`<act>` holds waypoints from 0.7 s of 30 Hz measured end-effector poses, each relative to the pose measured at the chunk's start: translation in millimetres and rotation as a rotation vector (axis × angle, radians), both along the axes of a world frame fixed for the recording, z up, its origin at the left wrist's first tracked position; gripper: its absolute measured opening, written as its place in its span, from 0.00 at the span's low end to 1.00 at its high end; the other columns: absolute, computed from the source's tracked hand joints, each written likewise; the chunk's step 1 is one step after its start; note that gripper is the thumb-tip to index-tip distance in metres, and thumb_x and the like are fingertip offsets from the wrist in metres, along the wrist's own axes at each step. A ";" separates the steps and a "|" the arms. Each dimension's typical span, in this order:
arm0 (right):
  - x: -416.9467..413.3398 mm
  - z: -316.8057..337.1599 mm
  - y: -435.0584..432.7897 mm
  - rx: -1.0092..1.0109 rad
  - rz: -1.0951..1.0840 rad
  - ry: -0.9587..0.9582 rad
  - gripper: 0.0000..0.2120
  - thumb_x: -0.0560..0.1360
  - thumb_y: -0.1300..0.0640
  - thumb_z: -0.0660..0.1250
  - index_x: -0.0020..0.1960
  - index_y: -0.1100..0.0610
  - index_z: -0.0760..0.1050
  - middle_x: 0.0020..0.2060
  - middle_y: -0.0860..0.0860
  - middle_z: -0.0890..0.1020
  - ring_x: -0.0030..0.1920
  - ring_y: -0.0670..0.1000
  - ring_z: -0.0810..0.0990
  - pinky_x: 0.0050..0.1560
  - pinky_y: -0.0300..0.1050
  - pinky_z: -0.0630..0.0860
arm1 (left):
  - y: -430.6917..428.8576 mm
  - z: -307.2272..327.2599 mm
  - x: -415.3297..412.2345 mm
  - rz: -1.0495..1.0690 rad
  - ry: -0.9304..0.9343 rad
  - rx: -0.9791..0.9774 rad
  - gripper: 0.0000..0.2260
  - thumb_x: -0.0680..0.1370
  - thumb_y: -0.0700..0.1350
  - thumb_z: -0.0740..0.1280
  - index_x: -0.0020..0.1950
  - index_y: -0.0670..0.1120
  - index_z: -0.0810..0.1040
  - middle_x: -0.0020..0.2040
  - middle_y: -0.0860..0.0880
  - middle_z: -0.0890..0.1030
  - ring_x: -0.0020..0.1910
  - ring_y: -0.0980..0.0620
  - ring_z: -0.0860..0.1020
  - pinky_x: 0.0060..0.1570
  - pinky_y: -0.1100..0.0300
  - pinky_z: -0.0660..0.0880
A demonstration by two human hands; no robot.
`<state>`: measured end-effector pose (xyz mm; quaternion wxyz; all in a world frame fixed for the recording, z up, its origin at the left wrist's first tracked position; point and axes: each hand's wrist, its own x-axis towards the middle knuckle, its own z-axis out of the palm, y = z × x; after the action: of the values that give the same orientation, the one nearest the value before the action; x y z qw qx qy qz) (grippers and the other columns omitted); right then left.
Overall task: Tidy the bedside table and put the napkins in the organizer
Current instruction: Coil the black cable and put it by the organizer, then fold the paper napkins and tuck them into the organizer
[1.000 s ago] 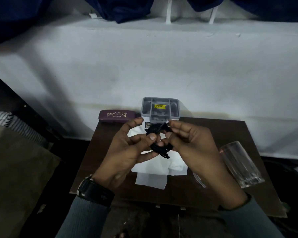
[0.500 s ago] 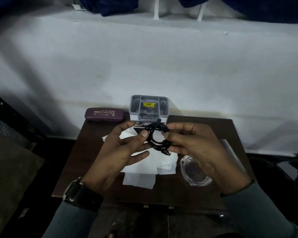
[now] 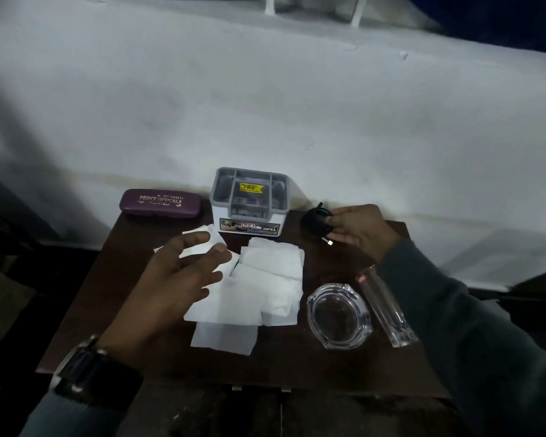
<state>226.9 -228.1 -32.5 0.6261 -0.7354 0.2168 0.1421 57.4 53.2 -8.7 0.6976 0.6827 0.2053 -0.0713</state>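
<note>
Several white napkins (image 3: 265, 279) lie spread in the middle of the dark wooden bedside table (image 3: 92, 310). A grey-and-white organizer (image 3: 249, 201) with open compartments stands at the table's back edge, just behind them. My left hand (image 3: 177, 279) hovers over the napkins' left side, fingers spread and holding nothing. My right hand (image 3: 356, 230) is at the back right, to the right of the organizer, holding a coiled black cable (image 3: 316, 220) low over the tabletop.
A maroon spectacle case (image 3: 160, 203) lies at the back left beside the organizer. A glass ashtray (image 3: 339, 315) and a drinking glass lying on its side (image 3: 383, 307) sit at the right front. A white wall rises directly behind the table.
Both hands held the coiled cable above the napkins. Now my left hand has let go and opened, and my right hand has carried the cable to the table's back right.
</note>
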 end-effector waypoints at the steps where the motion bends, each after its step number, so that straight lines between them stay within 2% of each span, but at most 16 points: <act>1: 3.2 -5.5 2.7 0.000 0.007 0.011 0.13 0.73 0.74 0.73 0.55 0.66 0.78 0.47 0.60 0.83 0.40 0.53 0.84 0.31 0.41 0.84 | 0.8 -1.1 0.1 0.013 0.001 0.019 0.13 0.76 0.52 0.74 0.59 0.58 0.78 0.48 0.55 0.90 0.47 0.52 0.88 0.48 0.53 0.80; 5: 11.3 -16.1 11.9 -0.038 0.033 -0.025 0.12 0.74 0.73 0.73 0.55 0.65 0.78 0.47 0.60 0.82 0.40 0.52 0.83 0.30 0.41 0.83 | 2.5 -3.3 -1.4 0.043 -0.018 0.144 0.10 0.76 0.52 0.75 0.56 0.59 0.80 0.47 0.53 0.90 0.48 0.52 0.88 0.57 0.46 0.82; 11: 13.5 -17.9 21.0 -0.285 0.104 -0.099 0.09 0.72 0.67 0.78 0.49 0.61 0.80 0.49 0.60 0.82 0.44 0.55 0.84 0.39 0.48 0.86 | 0.0 -2.0 -2.3 0.038 -0.027 0.204 0.10 0.77 0.52 0.74 0.56 0.59 0.80 0.50 0.51 0.89 0.47 0.53 0.88 0.56 0.46 0.83; 13: 13.3 -17.4 23.3 -0.312 0.113 -0.115 0.07 0.73 0.65 0.78 0.45 0.59 0.80 0.48 0.60 0.82 0.45 0.56 0.84 0.38 0.47 0.85 | -0.1 -1.6 -2.4 0.035 -0.026 0.206 0.09 0.77 0.52 0.74 0.55 0.59 0.80 0.50 0.51 0.89 0.46 0.52 0.88 0.56 0.46 0.83; 15: 12.9 -16.4 23.6 -0.391 0.139 -0.144 0.09 0.73 0.61 0.78 0.39 0.55 0.79 0.43 0.57 0.83 0.41 0.53 0.85 0.32 0.42 0.84 | 0.4 -1.7 -2.3 0.038 -0.016 0.207 0.09 0.77 0.52 0.74 0.55 0.59 0.80 0.50 0.50 0.89 0.47 0.51 0.88 0.56 0.45 0.83; 17: 12.3 -13.5 22.4 -0.552 0.184 -0.185 0.10 0.72 0.55 0.78 0.35 0.52 0.80 0.36 0.53 0.84 0.35 0.50 0.85 0.32 0.40 0.84 | 1.8 -1.7 -2.1 0.051 -0.008 0.207 0.09 0.77 0.52 0.74 0.55 0.59 0.80 0.50 0.50 0.89 0.46 0.50 0.88 0.55 0.45 0.83; 19: 14.6 -12.4 19.7 -0.582 0.183 -0.189 0.10 0.72 0.53 0.78 0.36 0.55 0.82 0.32 0.51 0.84 0.31 0.48 0.85 0.30 0.38 0.82 | 3.1 -1.6 -1.8 0.056 -0.009 0.211 0.09 0.77 0.52 0.74 0.55 0.59 0.80 0.49 0.50 0.89 0.45 0.51 0.88 0.52 0.47 0.83; 21: 17.2 -13.1 18.1 -0.548 0.170 -0.174 0.08 0.73 0.55 0.76 0.38 0.58 0.84 0.30 0.51 0.84 0.29 0.49 0.86 0.28 0.38 0.82 | 4.3 -2.0 -2.0 0.062 -0.012 0.214 0.09 0.77 0.52 0.75 0.55 0.59 0.80 0.49 0.50 0.89 0.43 0.52 0.88 0.48 0.51 0.82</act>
<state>244.1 -210.0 -45.6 0.4063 -0.9020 0.1301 0.0665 55.5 57.5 -10.7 0.6239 0.7469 0.2287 -0.0234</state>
